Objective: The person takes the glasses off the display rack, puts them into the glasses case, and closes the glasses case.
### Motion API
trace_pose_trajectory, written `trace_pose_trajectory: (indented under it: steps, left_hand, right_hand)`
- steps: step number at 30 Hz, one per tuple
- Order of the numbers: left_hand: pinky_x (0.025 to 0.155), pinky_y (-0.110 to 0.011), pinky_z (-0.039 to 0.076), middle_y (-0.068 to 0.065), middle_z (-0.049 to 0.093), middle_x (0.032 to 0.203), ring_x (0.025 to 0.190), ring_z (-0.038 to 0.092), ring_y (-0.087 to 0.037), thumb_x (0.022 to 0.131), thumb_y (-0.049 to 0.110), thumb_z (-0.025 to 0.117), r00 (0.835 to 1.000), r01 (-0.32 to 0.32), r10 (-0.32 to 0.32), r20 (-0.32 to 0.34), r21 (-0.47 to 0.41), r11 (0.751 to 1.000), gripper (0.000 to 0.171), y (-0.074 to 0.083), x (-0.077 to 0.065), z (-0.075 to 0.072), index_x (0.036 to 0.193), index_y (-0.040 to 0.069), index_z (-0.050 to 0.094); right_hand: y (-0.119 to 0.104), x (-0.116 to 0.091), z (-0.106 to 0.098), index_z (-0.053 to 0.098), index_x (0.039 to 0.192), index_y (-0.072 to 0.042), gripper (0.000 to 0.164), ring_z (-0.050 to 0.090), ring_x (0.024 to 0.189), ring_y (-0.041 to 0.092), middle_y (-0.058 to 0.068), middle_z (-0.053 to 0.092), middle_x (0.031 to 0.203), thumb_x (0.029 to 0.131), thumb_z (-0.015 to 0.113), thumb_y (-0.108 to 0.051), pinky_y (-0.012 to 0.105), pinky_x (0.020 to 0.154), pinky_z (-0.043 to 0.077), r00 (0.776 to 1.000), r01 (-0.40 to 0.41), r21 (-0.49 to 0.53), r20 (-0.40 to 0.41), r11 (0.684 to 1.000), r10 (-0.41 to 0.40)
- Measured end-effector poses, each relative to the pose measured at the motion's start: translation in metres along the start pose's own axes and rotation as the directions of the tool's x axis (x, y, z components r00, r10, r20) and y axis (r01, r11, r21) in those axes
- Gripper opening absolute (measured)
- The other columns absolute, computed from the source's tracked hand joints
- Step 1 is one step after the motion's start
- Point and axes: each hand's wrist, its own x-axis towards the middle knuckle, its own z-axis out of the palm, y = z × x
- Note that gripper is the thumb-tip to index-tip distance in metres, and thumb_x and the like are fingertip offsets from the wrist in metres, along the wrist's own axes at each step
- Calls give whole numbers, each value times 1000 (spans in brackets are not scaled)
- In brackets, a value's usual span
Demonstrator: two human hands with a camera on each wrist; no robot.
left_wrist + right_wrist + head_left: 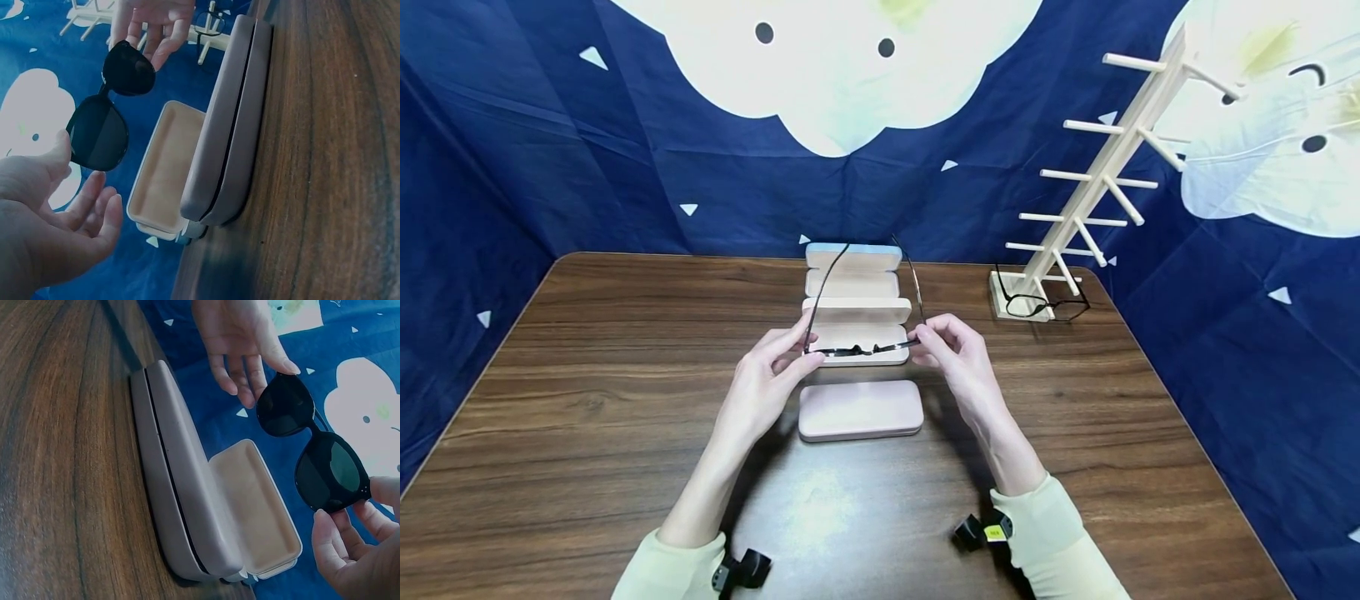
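Observation:
Black sunglasses (857,351) with dark lenses are held up over an open case, temples unfolded and pointing away from me. My left hand (763,367) pinches the left end of the frame between thumb and fingers. At the opposite end, my right hand (958,358) pinches the frame near the hinge. Both dark lenses (331,472) face the wrist cameras. Below the sunglasses lies the open glasses case (861,312), its pale lining showing and its lid raised at the back. A closed pale pink glasses case (861,408) lies in front of it, between my forearms.
Behind the nearer open case stands another open case (852,283) with a blue edge. A wooden display stand (1090,183) with several pegs rises at the table's back right, black-framed eyeglasses (1039,313) hanging low on it. A blue cloth (625,167) hangs behind the wooden table (625,400).

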Motion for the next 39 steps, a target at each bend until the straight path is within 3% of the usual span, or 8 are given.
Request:
trace_pose_trajectory:
  steps: [5, 12, 17, 23, 30, 39]
  left_hand:
    - [96, -11, 50, -5, 67, 129, 116, 59, -9, 100, 24, 69, 1000, 0, 0, 11, -13, 1000, 55, 0, 0, 1, 151, 30, 51]
    - [95, -11, 50, -7, 66, 131, 117, 62, -17, 100, 23, 69, 999, -30, 31, 28, -8, 1000, 55, 0, -2, 1, 152, 30, 51]
    - [93, -16, 54, -6, 65, 129, 108, 64, -17, 100, 23, 69, 999, -40, 40, 32, -1, 999, 54, -1, -2, 2, 150, 31, 52]
    - [91, -12, 51, -6, 65, 130, 109, 63, -15, 100, 24, 68, 998, -46, 46, 40, 4, 999, 53, 2, -3, 2, 151, 29, 53]
    - [90, -17, 53, -8, 65, 130, 106, 66, -21, 100, 25, 69, 998, -45, 45, 42, 8, 999, 52, 2, -3, 2, 150, 30, 54]
    - [84, -27, 51, -7, 64, 133, 90, 70, -21, 100, 28, 68, 999, -33, 32, 36, 47, 998, 52, 2, -3, 2, 149, 32, 54]
  right_hand:
    - [0, 0, -1, 62, 101, 2, 15, 70, 78, 12, 10, 73, 101, 101, 64, -13, 27, 76, 62, 1000, 1, -3, 5, 1000, -1]
    - [0, 1, -3, 64, 97, -6, 7, 72, 81, 15, 19, 73, 106, 101, 65, -12, 27, 76, 62, 1000, 10, -6, 9, 1000, -10]
    - [1, 1, -4, 65, 99, -5, 8, 72, 82, 17, 15, 74, 104, 101, 65, -13, 28, 76, 62, 1000, 13, -13, 12, 1000, -13]
    - [1, 2, -3, 64, 105, 3, 15, 70, 80, 15, 5, 74, 99, 101, 65, -12, 27, 75, 62, 1000, 12, -3, 1, 1000, -12]
    - [1, 2, -3, 58, 123, 13, 30, 72, 85, 10, -4, 71, 99, 102, 62, -9, 28, 79, 63, 1000, 27, -6, -2, 1000, -27]
    - [1, 1, -3, 62, 128, 5, 30, 72, 89, 11, -1, 70, 103, 100, 64, -7, 38, 86, 64, 999, 49, -15, -14, 999, -49]
